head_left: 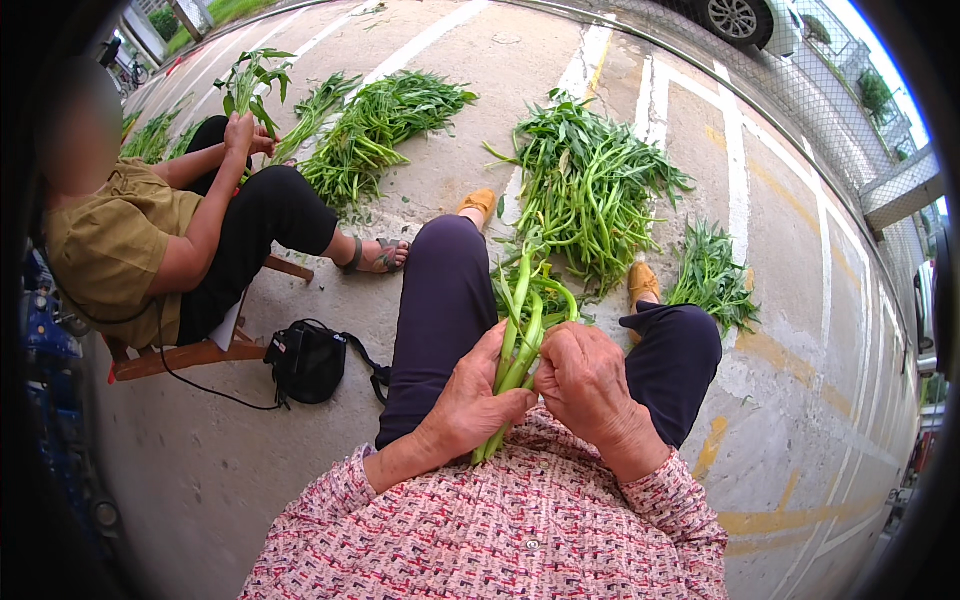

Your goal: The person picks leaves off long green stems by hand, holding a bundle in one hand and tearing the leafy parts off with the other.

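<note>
A small bunch of thick green water spinach stems (519,350) points away from my lap, its cut ends near my shirt. My left hand (470,400) is wrapped round the lower stems, thumb across them. On the other side, my right hand (590,385) has its fingers curled in against the stems, close to one that bends over at the top. Whatever its fingertips pinch is hidden behind the knuckles. Beyond my knees, a large heap of leafy water spinach (590,190) lies on the concrete between my feet.
A smaller leafy pile (713,275) lies by my right foot. Another long heap (385,130) is at the far left. A co-worker on a wooden stool (190,357) holds a leafy bunch (250,85). Between us on the ground sits a black bag (308,362) with a strap.
</note>
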Motion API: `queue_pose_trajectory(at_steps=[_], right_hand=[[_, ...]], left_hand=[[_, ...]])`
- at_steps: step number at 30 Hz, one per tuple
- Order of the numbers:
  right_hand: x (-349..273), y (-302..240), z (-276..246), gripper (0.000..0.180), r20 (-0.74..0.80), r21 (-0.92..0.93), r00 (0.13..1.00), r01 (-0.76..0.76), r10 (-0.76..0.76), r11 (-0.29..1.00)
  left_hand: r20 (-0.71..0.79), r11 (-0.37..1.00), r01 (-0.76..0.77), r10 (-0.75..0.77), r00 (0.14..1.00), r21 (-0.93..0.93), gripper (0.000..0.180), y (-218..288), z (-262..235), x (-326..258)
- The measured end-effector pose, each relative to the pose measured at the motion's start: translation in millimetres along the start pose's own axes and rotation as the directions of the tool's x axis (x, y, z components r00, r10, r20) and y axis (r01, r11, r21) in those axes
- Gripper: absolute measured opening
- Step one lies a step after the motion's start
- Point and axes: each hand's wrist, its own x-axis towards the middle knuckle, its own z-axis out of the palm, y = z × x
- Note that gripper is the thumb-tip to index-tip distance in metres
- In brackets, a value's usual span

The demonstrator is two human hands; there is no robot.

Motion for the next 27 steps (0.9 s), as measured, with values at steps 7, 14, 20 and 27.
queue_pose_trajectory(at_steps=[7, 14, 20, 27], right_hand=[[-1.6, 7.5, 4.1, 0.017, -0.131, -0.031, 0.99, -0.066, 0.061, 0.997], [-10.7, 21.1, -25.1, 0.017, -0.153, 0.238, 0.953, -0.22, 0.26, 0.946], [-23.5, 3.7, -18.1, 0.018, 0.025, 0.282, 0.985, -0.172, 0.172, 0.944], [-24.9, -4.4, -11.3, 0.02, 0.148, 0.277, 0.988, -0.089, 0.049, 0.957]], left_hand=[[0.005, 0.999, 0.005, -0.005, 1.0, 0.038, 0.072, 1.2, 1.9, 1.0], [-0.095, 0.985, 0.038, -0.055, 0.994, -0.168, 0.072, -1.4, -9.0, 0.8], [-0.171, 0.948, -0.052, -0.003, 0.985, -0.314, 0.073, 3.7, -9.7, 8.4], [-0.167, 0.948, -0.073, 0.021, 0.986, -0.311, 0.074, 8.5, -10.9, 8.2]])
